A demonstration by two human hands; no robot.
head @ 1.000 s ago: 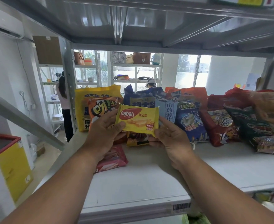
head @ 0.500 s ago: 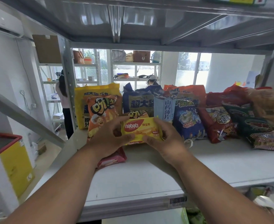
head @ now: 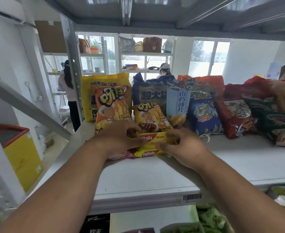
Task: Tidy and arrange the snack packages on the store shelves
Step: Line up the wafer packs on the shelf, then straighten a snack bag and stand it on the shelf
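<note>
Hands pinch the top Nabati pack (head: 152,139): left hand (head: 120,140) on its left end, right hand (head: 185,148) on its right, hiding its ends and the red pack (head: 121,155) beside it.

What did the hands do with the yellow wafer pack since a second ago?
Both hands, left hand and right hand, brought the yellow Nabati pack down from in front of the chip bags and laid it on a second Nabati pack lying on the shelf. They still hold it. The chip bags standing behind, such as the orange bag, stayed put.
</note>
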